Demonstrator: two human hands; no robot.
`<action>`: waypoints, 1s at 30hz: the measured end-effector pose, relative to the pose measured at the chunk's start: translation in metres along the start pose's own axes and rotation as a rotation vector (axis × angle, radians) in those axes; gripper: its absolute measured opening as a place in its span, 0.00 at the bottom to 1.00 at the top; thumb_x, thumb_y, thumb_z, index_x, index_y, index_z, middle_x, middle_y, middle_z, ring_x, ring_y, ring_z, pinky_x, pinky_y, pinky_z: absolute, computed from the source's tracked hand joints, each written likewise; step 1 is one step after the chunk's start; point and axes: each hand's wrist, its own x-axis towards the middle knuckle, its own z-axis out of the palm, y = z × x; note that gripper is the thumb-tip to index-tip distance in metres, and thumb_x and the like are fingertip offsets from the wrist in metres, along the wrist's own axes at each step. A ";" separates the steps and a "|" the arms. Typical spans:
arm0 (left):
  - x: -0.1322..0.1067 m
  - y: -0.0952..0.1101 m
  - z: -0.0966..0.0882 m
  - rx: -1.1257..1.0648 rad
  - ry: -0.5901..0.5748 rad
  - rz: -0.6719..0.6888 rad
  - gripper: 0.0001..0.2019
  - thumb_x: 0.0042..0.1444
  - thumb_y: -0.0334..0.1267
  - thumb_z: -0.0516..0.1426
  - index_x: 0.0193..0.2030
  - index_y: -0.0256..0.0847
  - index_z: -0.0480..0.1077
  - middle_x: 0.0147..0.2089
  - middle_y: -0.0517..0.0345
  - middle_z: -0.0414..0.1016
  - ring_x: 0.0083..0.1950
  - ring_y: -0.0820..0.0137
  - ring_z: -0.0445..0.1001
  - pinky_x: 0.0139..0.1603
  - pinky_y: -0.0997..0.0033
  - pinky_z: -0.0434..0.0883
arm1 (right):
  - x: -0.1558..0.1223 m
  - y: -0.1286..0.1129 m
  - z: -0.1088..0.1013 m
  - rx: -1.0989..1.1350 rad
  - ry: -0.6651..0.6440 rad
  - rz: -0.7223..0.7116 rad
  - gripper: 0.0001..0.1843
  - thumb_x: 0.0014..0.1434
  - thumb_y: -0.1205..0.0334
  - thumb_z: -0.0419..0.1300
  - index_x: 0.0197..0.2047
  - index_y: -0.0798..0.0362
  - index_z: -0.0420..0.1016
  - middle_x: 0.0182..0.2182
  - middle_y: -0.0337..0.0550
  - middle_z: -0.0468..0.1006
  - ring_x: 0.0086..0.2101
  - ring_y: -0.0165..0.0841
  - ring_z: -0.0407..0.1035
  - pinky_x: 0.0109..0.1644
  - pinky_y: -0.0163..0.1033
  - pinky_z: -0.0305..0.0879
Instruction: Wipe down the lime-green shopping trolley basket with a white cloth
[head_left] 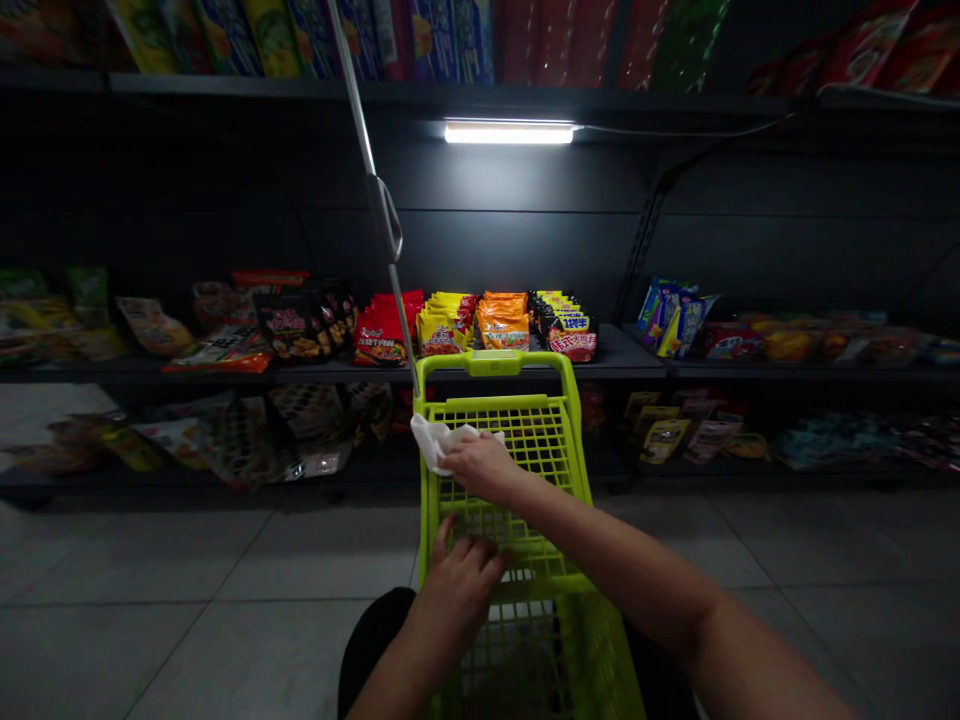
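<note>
A lime-green plastic shopping cart with grid panels stands between my legs, its handle toward the shelves. My right hand pinches a crumpled white cloth or tissue and presses it on the left side of the upper grid panel. Closer to me, my left hand has its fingers bent over the cart's left part below that panel; their tips are partly hidden. A slim silver pole with a grey clip rises from the cart's left side, beside the handle.
Dark store shelves run across the front. Red noodle packs, yellow packs, orange packs and black packs stand behind the handle. A lit tube lamp hangs above. Pale floor tiles lie below.
</note>
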 end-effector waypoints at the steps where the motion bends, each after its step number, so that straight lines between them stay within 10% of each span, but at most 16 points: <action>1: -0.002 0.000 0.004 -0.001 0.052 0.003 0.17 0.60 0.28 0.57 0.53 0.52 0.71 0.44 0.62 0.78 0.46 0.65 0.74 0.72 0.41 0.50 | -0.009 0.000 -0.005 0.014 -0.047 -0.076 0.12 0.66 0.60 0.59 0.50 0.46 0.80 0.46 0.43 0.82 0.47 0.40 0.71 0.50 0.44 0.61; 4: -0.002 0.001 0.007 0.007 0.183 0.031 0.11 0.60 0.28 0.58 0.45 0.48 0.71 0.42 0.63 0.78 0.42 0.67 0.74 0.71 0.46 0.50 | -0.019 0.008 -0.016 0.064 -0.107 -0.249 0.11 0.65 0.58 0.61 0.50 0.43 0.81 0.44 0.41 0.82 0.46 0.37 0.70 0.48 0.41 0.60; 11: 0.006 0.006 -0.017 -0.033 0.193 0.030 0.08 0.58 0.28 0.59 0.38 0.46 0.68 0.41 0.66 0.79 0.42 0.69 0.75 0.66 0.54 0.56 | 0.018 0.022 0.004 -0.025 0.147 0.269 0.24 0.70 0.49 0.55 0.65 0.48 0.71 0.62 0.51 0.72 0.63 0.49 0.59 0.65 0.56 0.53; 21: 0.005 0.006 -0.003 0.030 0.347 0.072 0.09 0.57 0.25 0.56 0.38 0.45 0.69 0.35 0.62 0.79 0.40 0.67 0.76 0.61 0.59 0.63 | -0.061 0.009 -0.006 0.225 -0.117 -0.338 0.14 0.70 0.63 0.57 0.54 0.43 0.79 0.52 0.40 0.81 0.53 0.35 0.72 0.53 0.39 0.62; 27: 0.006 0.004 -0.010 -0.089 0.267 0.076 0.07 0.55 0.29 0.59 0.38 0.46 0.68 0.40 0.66 0.81 0.41 0.69 0.77 0.73 0.52 0.49 | -0.006 0.055 -0.023 -0.047 0.100 0.232 0.19 0.68 0.68 0.54 0.60 0.49 0.75 0.56 0.49 0.79 0.58 0.41 0.67 0.59 0.44 0.61; 30: 0.007 0.000 -0.007 -0.113 0.235 0.071 0.08 0.53 0.29 0.60 0.38 0.46 0.68 0.40 0.67 0.81 0.41 0.69 0.77 0.76 0.50 0.39 | -0.020 0.033 -0.014 -0.013 0.081 0.236 0.20 0.68 0.68 0.54 0.60 0.47 0.75 0.55 0.46 0.79 0.55 0.39 0.70 0.57 0.44 0.62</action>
